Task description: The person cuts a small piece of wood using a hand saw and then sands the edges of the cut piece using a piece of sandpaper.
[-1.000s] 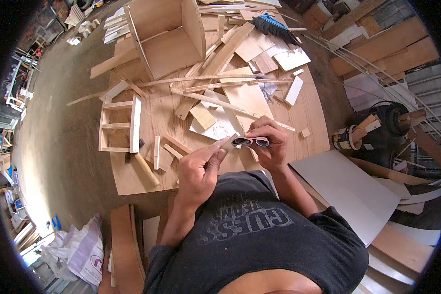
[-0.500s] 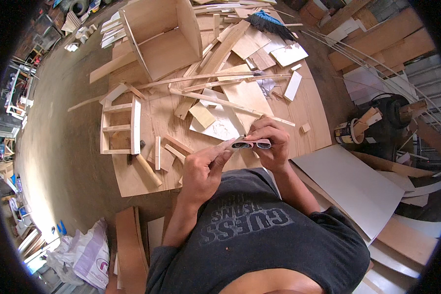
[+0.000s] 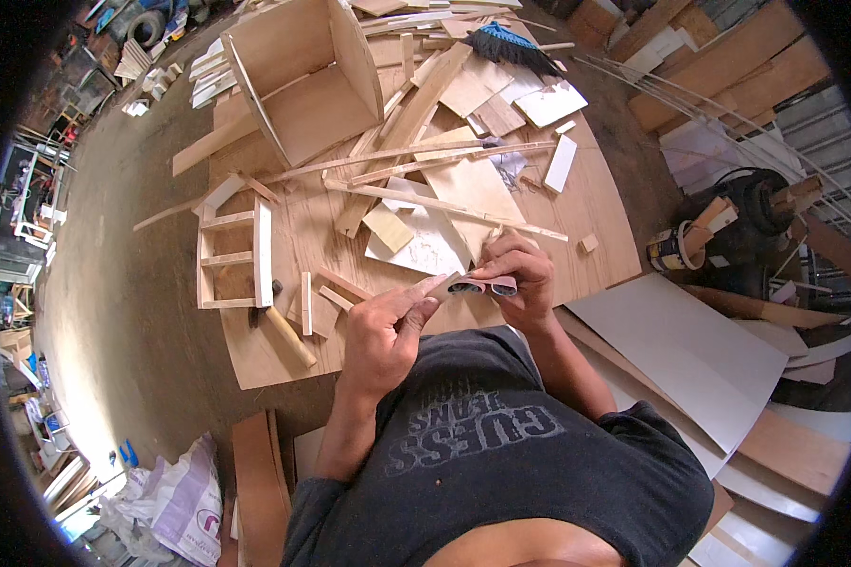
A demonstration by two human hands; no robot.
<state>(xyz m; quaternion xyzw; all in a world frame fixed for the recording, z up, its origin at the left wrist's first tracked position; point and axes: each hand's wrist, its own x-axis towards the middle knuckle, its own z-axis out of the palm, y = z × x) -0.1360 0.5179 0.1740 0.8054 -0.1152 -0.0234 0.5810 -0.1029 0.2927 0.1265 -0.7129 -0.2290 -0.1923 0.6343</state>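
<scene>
Both of my hands are closed on one small thing in front of my chest: a thin folded sheet (image 3: 483,284) that looks like sandpaper, pinkish on its edge and bent into two loops with dark insides. My left hand (image 3: 388,331) pinches its left end between thumb and fingers. At the other end, my right hand (image 3: 515,276) grips it with curled fingers. Below and beyond lies the wooden tabletop (image 3: 591,203). A small wooden frame with crossbars (image 3: 261,255) lies to the left, beside a hammer (image 3: 288,335) with a pale handle.
An open wooden box (image 3: 336,109) stands at the far left of the table. Offcuts and long strips (image 3: 454,203) clutter the middle; a blue-and-black brush (image 3: 511,47) lies at the back. White panels (image 3: 681,345) lean at the right near a bucket (image 3: 671,248). A bag (image 3: 184,510) sits lower left.
The view has shifted slightly. Both hands keep hold of the folded sheet, and its loops sit at a slightly different angle.
</scene>
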